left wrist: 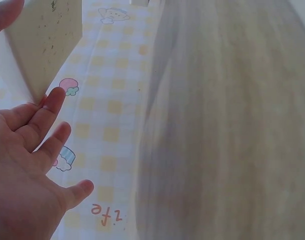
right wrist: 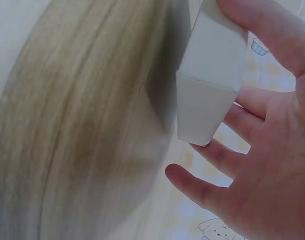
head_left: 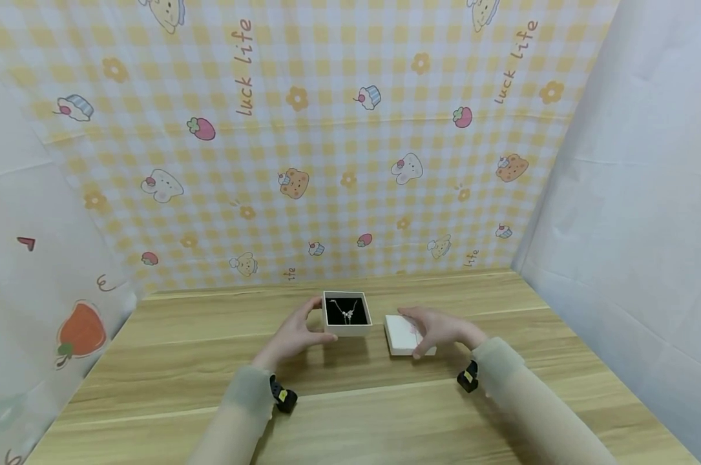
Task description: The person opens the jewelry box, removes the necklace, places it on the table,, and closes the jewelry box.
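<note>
My left hand (head_left: 294, 334) grips a small white jewelry box (head_left: 350, 330) by its left side, thumb at the front and fingers at the back. Inside the box a silver necklace (head_left: 347, 315) lies on a black insert. The box's underside (left wrist: 47, 40) faces the left wrist camera, raised off the table. To the right, my right hand (head_left: 440, 327) holds the white box lid (head_left: 401, 336) between thumb and fingers, top side up with a faint pink print. In the right wrist view the lid (right wrist: 212, 60) shows its plain white sides.
Both hands are over a wood-grain table (head_left: 350, 420). Behind it hangs a yellow checked cloth (head_left: 327, 142) with cartoon prints. White cloth walls (head_left: 629, 194) close off the left and right sides.
</note>
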A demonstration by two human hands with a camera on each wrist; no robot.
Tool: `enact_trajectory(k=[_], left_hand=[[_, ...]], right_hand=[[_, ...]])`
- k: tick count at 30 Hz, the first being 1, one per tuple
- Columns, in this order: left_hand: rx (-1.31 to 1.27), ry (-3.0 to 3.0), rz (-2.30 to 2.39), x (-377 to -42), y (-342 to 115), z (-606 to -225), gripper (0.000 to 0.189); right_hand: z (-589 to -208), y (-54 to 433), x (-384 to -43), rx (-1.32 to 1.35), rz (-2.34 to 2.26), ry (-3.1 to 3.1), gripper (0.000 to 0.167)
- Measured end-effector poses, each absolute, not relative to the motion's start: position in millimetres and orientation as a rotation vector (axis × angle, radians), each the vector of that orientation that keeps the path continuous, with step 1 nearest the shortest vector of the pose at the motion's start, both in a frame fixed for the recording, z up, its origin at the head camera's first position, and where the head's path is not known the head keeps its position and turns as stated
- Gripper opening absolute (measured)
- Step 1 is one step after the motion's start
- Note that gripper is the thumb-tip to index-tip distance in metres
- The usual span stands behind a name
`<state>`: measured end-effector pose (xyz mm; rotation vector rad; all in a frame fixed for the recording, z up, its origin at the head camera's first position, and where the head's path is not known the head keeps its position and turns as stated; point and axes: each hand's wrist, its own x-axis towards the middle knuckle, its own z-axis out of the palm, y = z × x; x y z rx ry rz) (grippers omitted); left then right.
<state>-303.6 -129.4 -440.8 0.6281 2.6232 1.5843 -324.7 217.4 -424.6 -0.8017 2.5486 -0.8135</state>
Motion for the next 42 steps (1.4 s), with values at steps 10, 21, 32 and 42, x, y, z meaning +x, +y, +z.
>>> enact_trajectory(k=[10,21,32,42], left_hand=[[0.596,2.617,1.578,-302.0,-128.1,-438.8,0.084],[0.605,2.612,1.587,-302.0,-127.6,-439.5,0.083],[0.614,2.595,1.597,-302.4,-128.6,-439.3,0.083],[0.604,2.600,1.590,-301.8,-128.8,-439.6,0.086]], right_hand=[[-428.4,215.1,-322.2,-0.788,-0.784,2.561,0.103],[-430.4,213.7,-318.5,-0.793,-0.697,2.618,0.101],[-432.2,214.7,-318.2,-0.781,-0.706,2.623,0.101],[-432.1,215.4,-317.1,-0.787,-0.696,2.633,0.101]])
